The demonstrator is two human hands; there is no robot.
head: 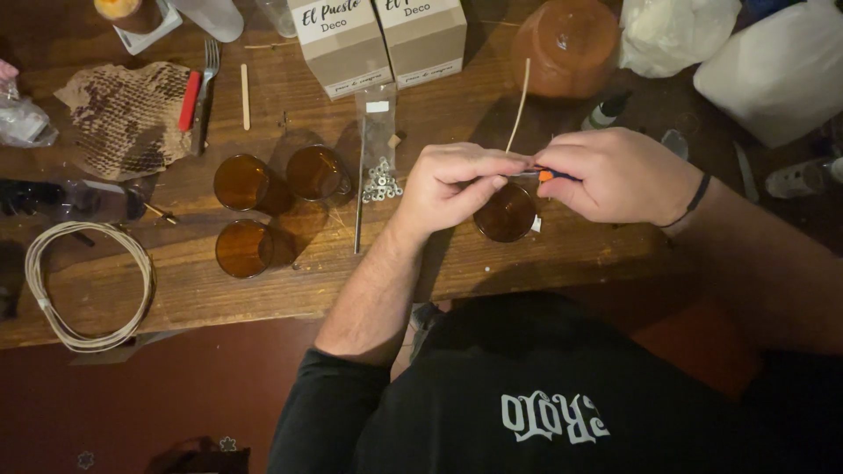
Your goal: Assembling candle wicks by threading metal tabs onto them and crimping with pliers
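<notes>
Fingers [492, 167] of both hands pinch a wick [520, 101] above an amber jar [505, 215] on the dim, cluttered wooden table [263, 290].

Three amber jars [268, 202] (clustered) block leftward; bare wooden table [562, 254] near edge.

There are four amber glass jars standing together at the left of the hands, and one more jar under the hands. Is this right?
Not quite. The head view shows three amber glass jars grouped left of the hands, not four. One more jar does stand under the hands.
</notes>
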